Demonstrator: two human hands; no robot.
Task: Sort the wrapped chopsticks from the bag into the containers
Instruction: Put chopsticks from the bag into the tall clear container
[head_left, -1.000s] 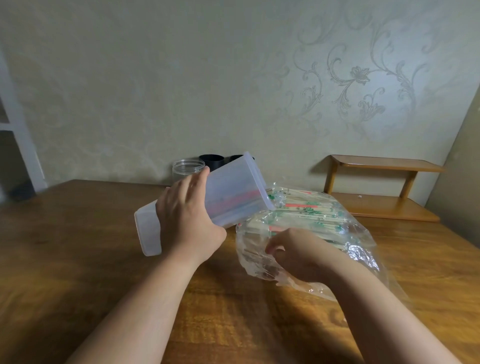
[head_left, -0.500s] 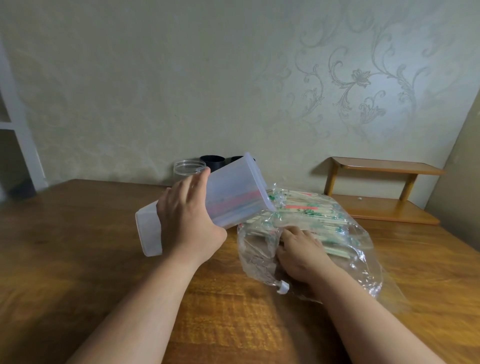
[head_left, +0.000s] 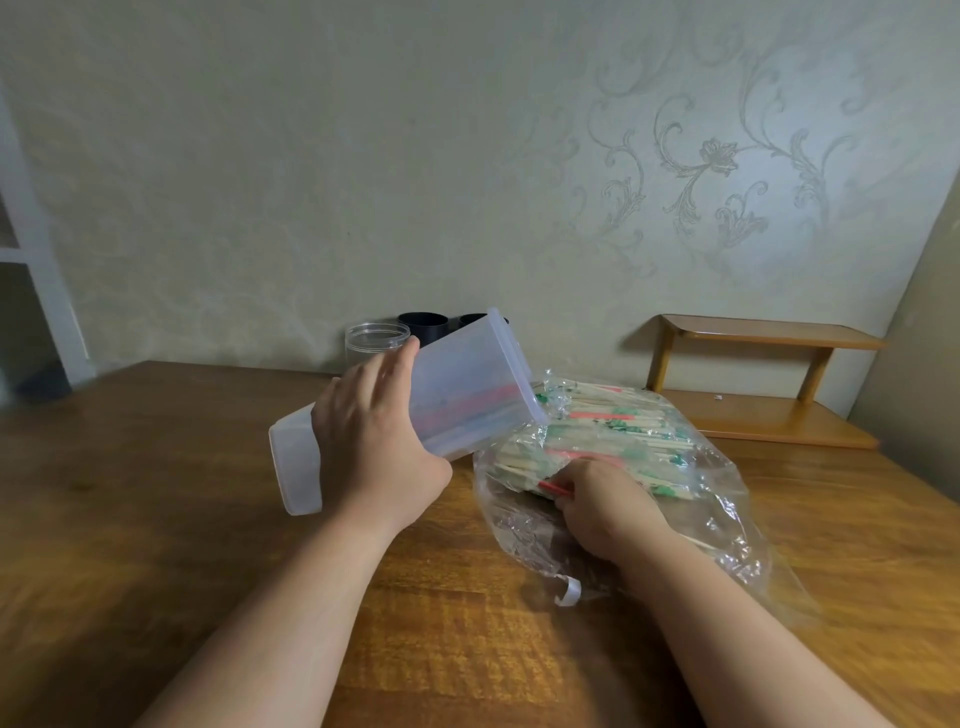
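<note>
Your left hand (head_left: 379, 441) grips the translucent container (head_left: 467, 395) round its middle, fingers wrapped over its upper side. It is tilted, with its open mouth raised and turned toward the bag (head_left: 727, 519). Red wrappers show faintly through its wall.

Your right hand (head_left: 602, 504) is inside the clear bag, fingers curled, pinching the end of a red-wrapped pair (head_left: 555, 488) at the near edge of the pile. The other wrapped chopsticks (head_left: 613, 431), printed green and red, lie heaped in the bag on the wooden table (head_left: 156, 519), just beside the container's mouth.

Crumpled film lies over your right wrist and veils part of that hand. A small white tab (head_left: 569, 592) hangs at the bag's near edge.

Against the wall stand a clear jar (head_left: 375, 343) and two black cups (head_left: 423, 326); the container hides part of them. A low wooden shelf (head_left: 769, 374) sits at the table's far right.
</note>
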